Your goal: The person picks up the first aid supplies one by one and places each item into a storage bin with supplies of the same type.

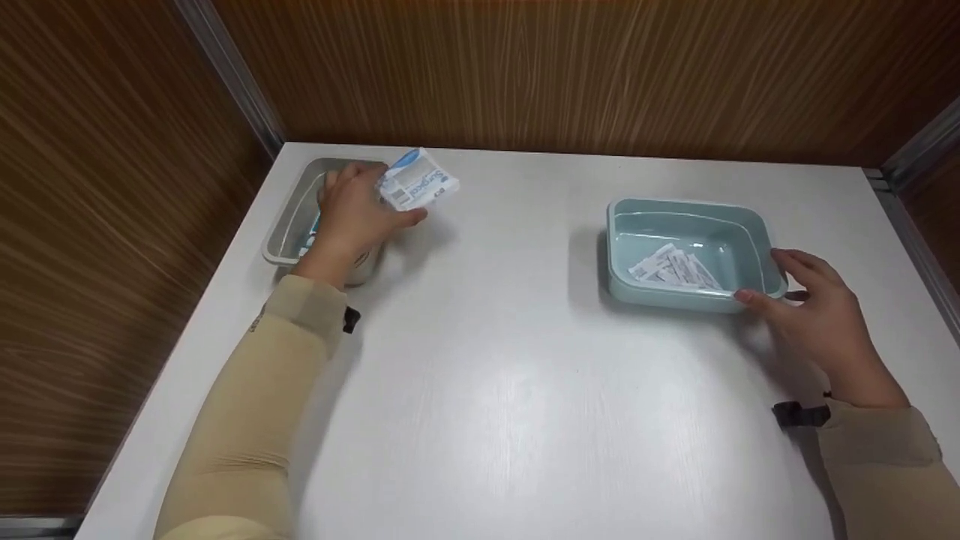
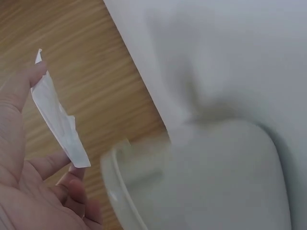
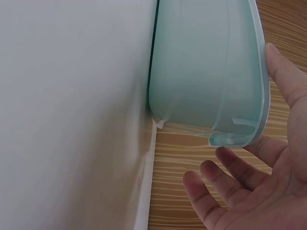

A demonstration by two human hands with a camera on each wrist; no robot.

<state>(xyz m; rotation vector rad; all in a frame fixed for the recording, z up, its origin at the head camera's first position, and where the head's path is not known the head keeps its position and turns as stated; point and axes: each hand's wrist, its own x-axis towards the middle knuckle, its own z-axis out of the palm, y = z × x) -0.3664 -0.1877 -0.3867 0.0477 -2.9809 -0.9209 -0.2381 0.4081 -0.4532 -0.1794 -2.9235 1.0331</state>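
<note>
My left hand (image 1: 354, 210) pinches a small white and blue packet (image 1: 418, 181), printed "Surgical", between thumb and fingers. It holds the packet above the right side of a grey-beige plastic bin (image 1: 283, 234) at the table's back left. In the left wrist view the packet (image 2: 58, 117) appears nearly edge-on, apart from the blurred bin (image 2: 230, 177). At the right, my right hand (image 1: 821, 319) grips the near right corner of a teal plastic basin (image 1: 667, 295) with thumb and index finger. The right wrist view shows its other fingers (image 3: 204, 196) spread below the rim. Several white paper packets (image 1: 675, 268) lie inside the basin.
Bluish packaging (image 1: 310, 234) shows inside the beige bin, partly covered by my left hand. Both containers stand on a white table (image 1: 495, 375). Wood-grain panels (image 1: 525, 75) border its back and sides.
</note>
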